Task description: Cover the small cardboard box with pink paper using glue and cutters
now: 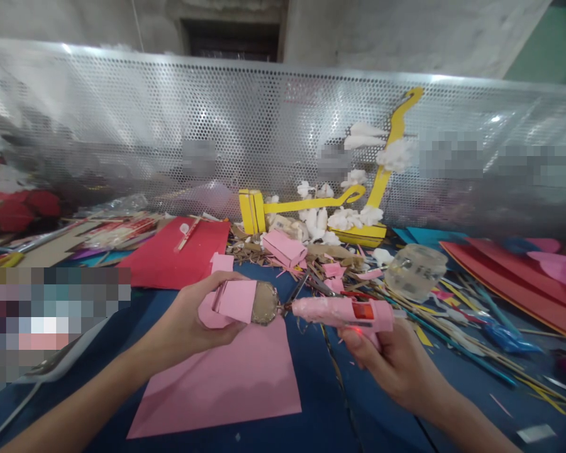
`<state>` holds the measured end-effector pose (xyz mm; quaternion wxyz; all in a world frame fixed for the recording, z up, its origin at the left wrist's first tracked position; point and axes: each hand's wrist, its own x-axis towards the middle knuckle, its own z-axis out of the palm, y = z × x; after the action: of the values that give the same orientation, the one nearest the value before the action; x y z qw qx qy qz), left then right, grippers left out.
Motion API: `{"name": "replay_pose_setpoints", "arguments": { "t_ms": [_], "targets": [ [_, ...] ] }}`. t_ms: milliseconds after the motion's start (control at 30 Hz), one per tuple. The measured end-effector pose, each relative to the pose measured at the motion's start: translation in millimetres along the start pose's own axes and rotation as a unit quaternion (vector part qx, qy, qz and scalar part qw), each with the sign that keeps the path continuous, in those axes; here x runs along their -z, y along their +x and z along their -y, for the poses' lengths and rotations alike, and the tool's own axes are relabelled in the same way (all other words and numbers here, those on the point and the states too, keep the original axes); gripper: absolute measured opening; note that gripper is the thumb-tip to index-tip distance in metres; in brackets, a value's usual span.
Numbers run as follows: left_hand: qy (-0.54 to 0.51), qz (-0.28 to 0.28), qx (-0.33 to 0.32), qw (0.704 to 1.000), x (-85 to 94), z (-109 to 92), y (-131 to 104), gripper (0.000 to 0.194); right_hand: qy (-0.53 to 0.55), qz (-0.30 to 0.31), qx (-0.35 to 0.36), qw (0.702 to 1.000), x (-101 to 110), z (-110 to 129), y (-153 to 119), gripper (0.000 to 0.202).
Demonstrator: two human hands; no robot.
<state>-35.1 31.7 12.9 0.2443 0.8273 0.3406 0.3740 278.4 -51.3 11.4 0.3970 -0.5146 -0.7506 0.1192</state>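
My left hand (207,314) grips a small cardboard piece (265,303) partly wrapped in pink paper, its bare brown end facing right. In my right hand (391,358) is a pink hot glue gun (342,313) with a red light glowing by the thumb. The glue gun's nozzle points left and is at or very near the edge of the cardboard end; whether it touches is hard to tell. Beneath the left hand lies a flat sheet of pink paper (236,390) on the blue table. Scissors (314,283) lie behind the nozzle.
Yellow paper forms (252,211) with white fluffy tufts (353,218) stand by the perforated metal panel (264,126). Red paper (179,251) lies left. Paper scraps, sticks and a clear lump (416,272) clutter the right, beside red sheets (514,277). A white cable (16,409) runs at lower left.
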Motion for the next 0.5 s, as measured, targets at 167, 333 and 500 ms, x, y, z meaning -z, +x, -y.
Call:
{"name": "replay_pose_setpoints", "arguments": {
  "t_ms": [167,333,500],
  "targets": [
    [-0.013,-0.007,0.023,1.000,-1.1,1,0,0.052,0.011,0.073,-0.011,0.997,-3,-2,-3,0.057],
    [-0.030,-0.016,0.024,0.999,0.9,5,-1,0.054,-0.014,0.026,-0.033,0.999,-5,-7,-1,0.061],
    [-0.127,-0.070,0.021,0.989,2.2,12,5,0.051,-0.017,-0.005,-0.117,0.993,19,-11,1,0.071]
  ]
}}
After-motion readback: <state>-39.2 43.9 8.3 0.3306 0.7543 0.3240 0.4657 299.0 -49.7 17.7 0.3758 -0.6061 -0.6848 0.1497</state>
